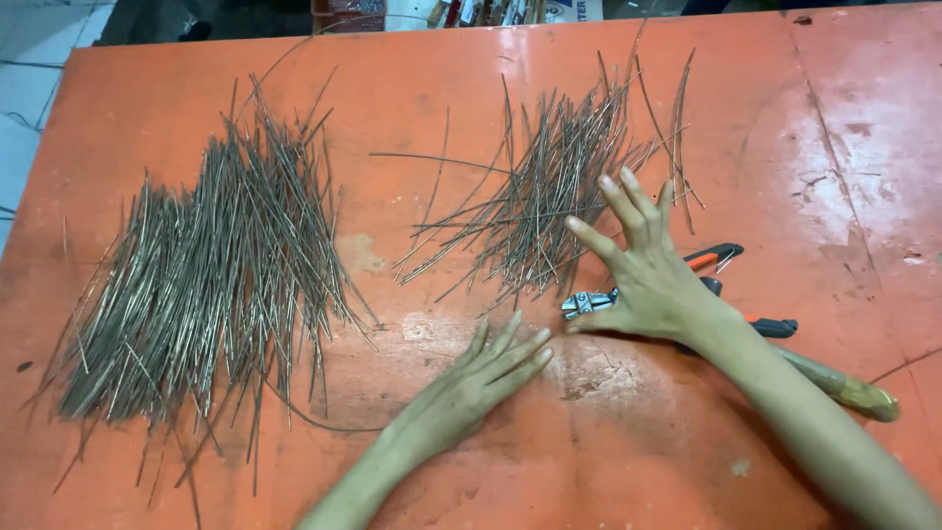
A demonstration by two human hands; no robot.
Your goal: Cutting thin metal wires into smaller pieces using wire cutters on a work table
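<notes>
Now your right hand (643,270) lies spread flat, fingers wide, over the cutters (687,290), its fingertips reaching the edge of the smaller wire pile (535,201); it grips nothing, though contact with the cutters is probably hidden. Your left hand (481,378) rests open, palm down, on the table (608,451), holding nothing, between both piles. The big pile (211,275) lies well apart.

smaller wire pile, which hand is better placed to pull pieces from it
Right. The right hand is spread with its fingertips already at the edge of the smaller wire pile, above the cutters. The left hand lies flat on the bare orange table, apart from both piles.
</notes>
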